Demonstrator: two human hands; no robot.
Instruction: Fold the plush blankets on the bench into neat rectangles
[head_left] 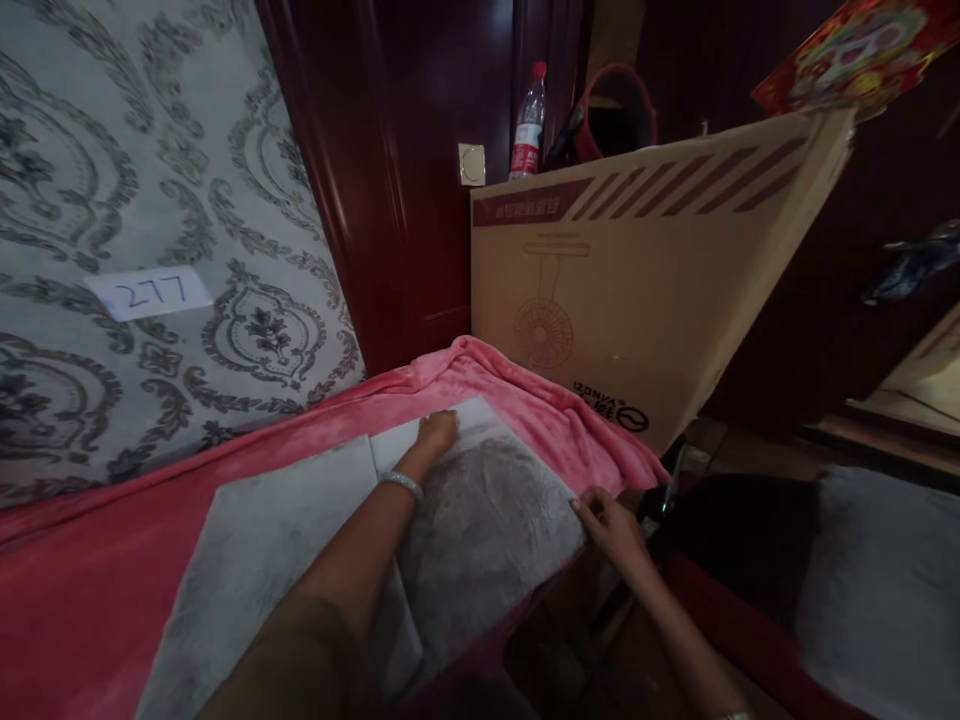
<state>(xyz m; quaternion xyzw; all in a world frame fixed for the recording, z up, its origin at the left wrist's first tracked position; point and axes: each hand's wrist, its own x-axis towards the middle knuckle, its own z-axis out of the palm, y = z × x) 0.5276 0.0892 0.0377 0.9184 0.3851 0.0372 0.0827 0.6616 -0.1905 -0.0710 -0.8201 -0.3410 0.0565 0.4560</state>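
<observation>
A grey plush pad (487,510) with a paler border lies on a pink blanket (90,580). My left hand (438,434) is closed at the pad's far edge, its curled fingers against the pale border; the fingertips are hidden. At the pad's right corner, my right hand (606,522) pinches the edge between thumb and fingers. A second grey plush piece (270,530) is to the left, meeting or overlapping the first one. My left forearm covers part of both, and a pale band circles that wrist.
A large cardboard box (637,270) stands behind the blanket, with a red-capped bottle (529,125) at its top edge. Patterned wallpaper (172,160) bearing a paper marked 277 (154,292) is at left. Another grey fuzzy piece (885,590) lies at lower right.
</observation>
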